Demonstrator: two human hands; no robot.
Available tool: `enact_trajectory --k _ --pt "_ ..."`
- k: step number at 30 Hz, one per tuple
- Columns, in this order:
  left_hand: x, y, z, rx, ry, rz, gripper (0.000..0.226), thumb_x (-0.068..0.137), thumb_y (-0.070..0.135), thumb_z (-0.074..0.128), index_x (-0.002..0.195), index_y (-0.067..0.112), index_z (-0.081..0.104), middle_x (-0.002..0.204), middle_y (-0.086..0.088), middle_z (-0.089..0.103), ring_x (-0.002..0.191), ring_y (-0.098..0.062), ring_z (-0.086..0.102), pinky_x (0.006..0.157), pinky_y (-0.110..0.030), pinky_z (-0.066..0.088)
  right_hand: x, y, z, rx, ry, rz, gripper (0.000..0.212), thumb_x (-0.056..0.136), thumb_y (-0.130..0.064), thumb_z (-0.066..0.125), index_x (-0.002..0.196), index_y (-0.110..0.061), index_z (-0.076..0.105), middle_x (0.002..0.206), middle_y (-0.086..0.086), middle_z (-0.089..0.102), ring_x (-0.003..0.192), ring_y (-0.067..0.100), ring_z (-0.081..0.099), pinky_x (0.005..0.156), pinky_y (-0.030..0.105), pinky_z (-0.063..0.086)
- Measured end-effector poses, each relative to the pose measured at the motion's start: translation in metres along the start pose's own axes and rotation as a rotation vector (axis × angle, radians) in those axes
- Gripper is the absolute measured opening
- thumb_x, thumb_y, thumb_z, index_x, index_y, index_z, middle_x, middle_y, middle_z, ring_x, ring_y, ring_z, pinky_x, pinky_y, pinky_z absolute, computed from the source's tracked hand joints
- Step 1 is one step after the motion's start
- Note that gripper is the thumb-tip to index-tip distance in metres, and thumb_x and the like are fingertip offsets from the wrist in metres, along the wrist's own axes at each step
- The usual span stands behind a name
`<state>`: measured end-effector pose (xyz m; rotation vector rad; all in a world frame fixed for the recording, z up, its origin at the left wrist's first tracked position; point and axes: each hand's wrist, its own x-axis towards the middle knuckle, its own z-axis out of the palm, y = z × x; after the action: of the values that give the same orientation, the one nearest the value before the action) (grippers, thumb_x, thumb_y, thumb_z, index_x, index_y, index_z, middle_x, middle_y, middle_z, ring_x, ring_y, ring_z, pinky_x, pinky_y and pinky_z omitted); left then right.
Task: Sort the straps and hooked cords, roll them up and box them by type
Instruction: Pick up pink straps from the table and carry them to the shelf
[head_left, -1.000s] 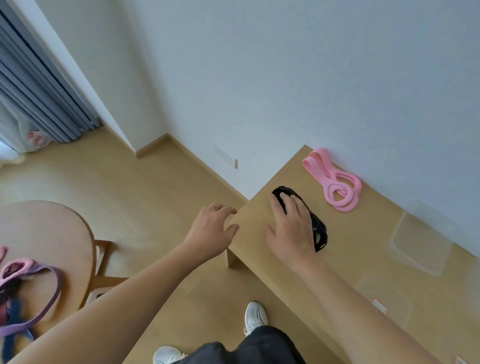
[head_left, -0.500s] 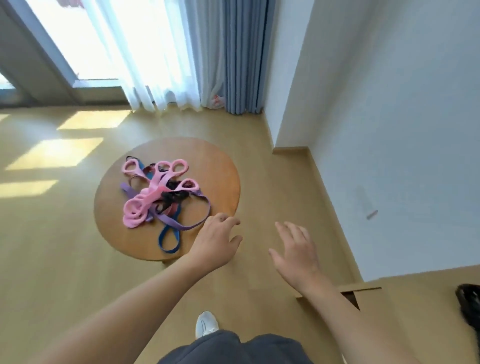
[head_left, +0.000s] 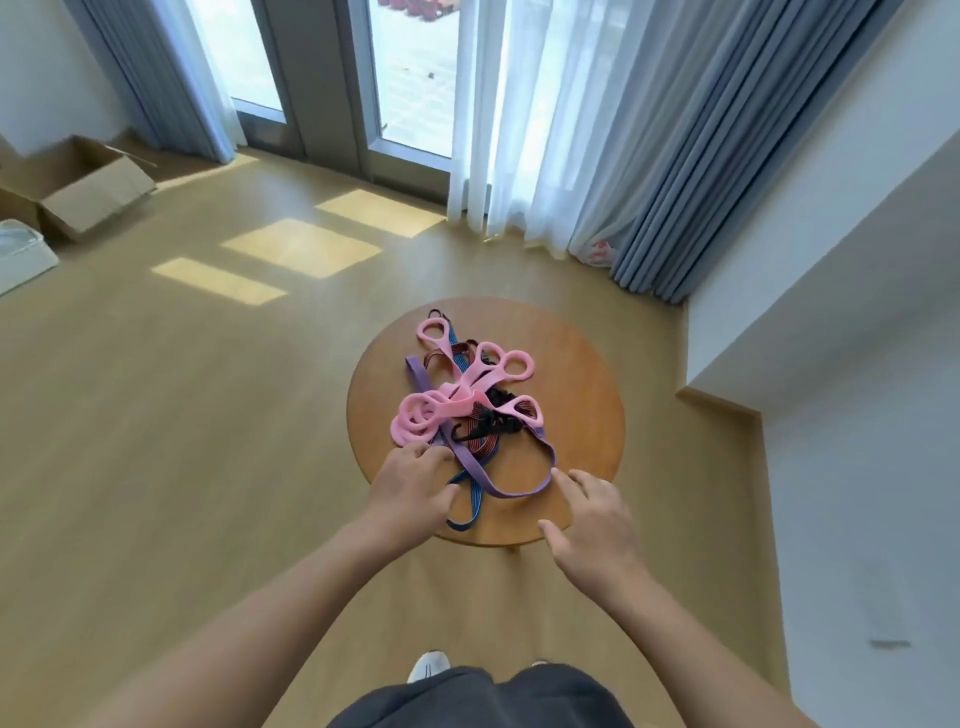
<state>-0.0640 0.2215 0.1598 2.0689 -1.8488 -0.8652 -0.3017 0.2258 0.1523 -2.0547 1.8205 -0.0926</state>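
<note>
My left hand (head_left: 410, 486) hovers with curled fingers over the near edge of the tangled pile, its fingertips at the purple flat strap (head_left: 511, 491); whether it pinches anything I cannot tell. My right hand (head_left: 597, 512) is spread, forefinger touching the strap's loop. The pink looped bands (head_left: 457, 400), black hooked cords (head_left: 493, 421) and blue strap (head_left: 470, 512) lie heaped just beyond, on the round wooden tabletop (head_left: 582, 395). An open cardboard box (head_left: 85, 189) sits on the floor, far left.

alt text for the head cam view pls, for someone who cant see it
Two bare hands, left hand and right hand, reach into a tangled pile of straps, pink, purple, blue and black, on a round wooden table. Behind are curtains and an open cardboard box.
</note>
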Motion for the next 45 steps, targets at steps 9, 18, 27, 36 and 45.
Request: enact_trajectory --k 9,18,27,36,45 --pt "0.046 -0.01 -0.003 -0.026 0.026 -0.126 0.043 0.095 0.033 0.065 0.137 0.024 0.059 0.143 -0.002 0.054 0.132 -0.023 0.046 0.107 -0.032 0.039 0.082 0.004 0.004 0.022 -0.112 -0.065 0.066 0.093 -0.037 0.065 0.152 -0.019 0.042 0.149 0.002 0.047 0.139 0.022 0.036 0.115 0.033 0.032" --pt "0.121 0.006 0.002 -0.028 0.011 -0.282 0.046 0.096 0.029 0.065 0.141 0.021 0.058 0.144 -0.002 0.054 0.132 -0.023 0.046 0.107 -0.032 0.038 0.209 0.029 0.021 0.031 -0.337 -0.054 0.056 0.096 -0.037 0.059 0.148 -0.018 0.047 0.14 0.003 0.055 0.129 0.026 0.044 0.109 0.035 0.039" --pt "0.16 0.007 0.02 -0.061 -0.021 -0.392 0.039 0.091 0.021 0.07 0.13 0.017 0.066 0.135 -0.004 0.062 0.123 -0.03 0.053 0.101 -0.031 0.039 0.295 0.048 0.073 -0.03 -0.572 0.034 0.043 0.095 -0.029 0.056 0.136 -0.018 0.054 0.132 0.01 0.055 0.119 0.034 0.05 0.094 0.039 0.046" --pt "0.172 0.002 0.031 -0.076 -0.071 -0.425 0.037 0.091 0.017 0.071 0.128 0.013 0.067 0.129 -0.009 0.063 0.12 -0.032 0.053 0.095 -0.025 0.033 0.3 0.06 0.089 -0.094 -0.448 0.024 0.024 0.091 -0.017 0.052 0.112 -0.015 0.064 0.121 0.009 0.056 0.109 0.032 0.047 0.085 0.037 0.042" --pt "0.197 0.022 0.01 -0.102 -0.07 -0.274 0.047 0.092 0.027 0.069 0.138 0.02 0.059 0.133 -0.004 0.059 0.124 -0.023 0.05 0.097 -0.026 0.034 0.285 0.011 0.002 0.411 -0.153 -0.051 0.026 0.088 -0.02 0.049 0.099 -0.01 0.07 0.086 0.007 0.07 0.08 0.03 0.06 0.066 0.034 0.038"
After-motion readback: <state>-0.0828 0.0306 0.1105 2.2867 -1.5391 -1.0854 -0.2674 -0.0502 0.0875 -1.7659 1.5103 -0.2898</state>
